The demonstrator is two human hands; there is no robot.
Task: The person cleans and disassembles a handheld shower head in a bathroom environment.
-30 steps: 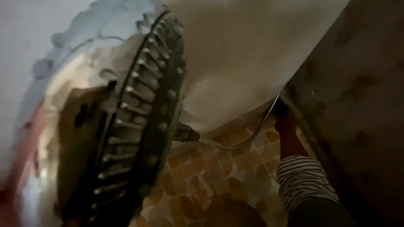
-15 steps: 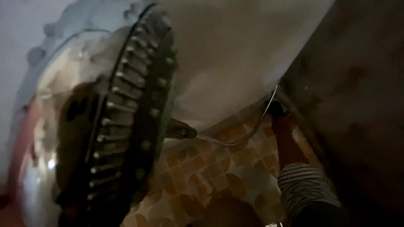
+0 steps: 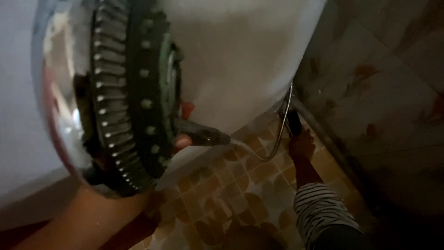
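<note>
A large round chrome shower head [image 3: 125, 92] with a dark nozzle face fills the upper left, very close to the camera. My left hand [image 3: 182, 141] is shut around its dark handle [image 3: 203, 135], with only a fingertip showing and my bare forearm [image 3: 92, 217] rising from the bottom left. A ribbed metal hose [image 3: 273, 150] sags from the handle to the wall corner. My right hand [image 3: 300, 143], on an arm with a striped sleeve [image 3: 323, 208], grips a dark fitting [image 3: 293, 121] at the hose's far end.
A white tub or basin wall [image 3: 240, 60] stands behind the shower head. The floor [image 3: 240, 185] has orange and cream patterned tiles. A tiled wall [image 3: 384, 92] with a pipe along its base rises on the right. A dark rounded shape [image 3: 249, 237] sits at the bottom edge.
The shower head has swung upward and turned more edge-on. My left forearm and fingertip have come into view. My right hand has stayed at the fitting.
</note>
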